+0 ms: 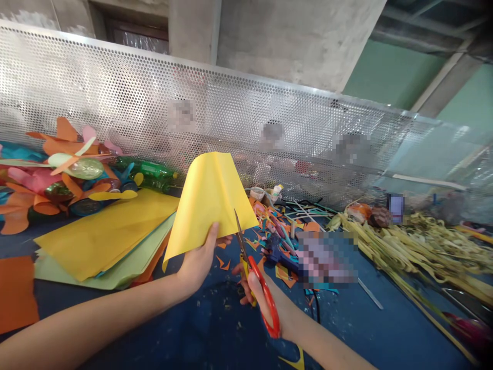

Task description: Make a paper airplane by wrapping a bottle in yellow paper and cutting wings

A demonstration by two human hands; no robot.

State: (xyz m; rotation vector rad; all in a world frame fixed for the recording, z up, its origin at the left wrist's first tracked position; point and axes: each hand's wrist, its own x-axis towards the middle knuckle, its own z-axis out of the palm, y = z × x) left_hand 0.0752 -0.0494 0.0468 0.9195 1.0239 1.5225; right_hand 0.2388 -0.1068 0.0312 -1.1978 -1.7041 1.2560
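A sheet of yellow paper (210, 198) stands up above the table, curved along its length. My left hand (200, 259) pinches its lower edge, thumb on the near face and fingers behind. My right hand (265, 298) is closed round the handles of a pair of scissors (269, 300), one red and one yellow. Their blades point up at the paper's lower right part, one blade showing in front of it; whether the other lies behind is hidden. Left of my hands lies a stack of coloured paper (111, 226), yellow on top with pale green and orange below.
Plastic bottles with paper petals (84, 169) crowd the left back. Paper scraps (269, 221) and a blue tool (283, 257) lie behind my right hand. Dry husk strips (393, 246) cover the right. A perforated metal panel (231, 118) bounds the far side. An orange sheet (17, 293) lies left.
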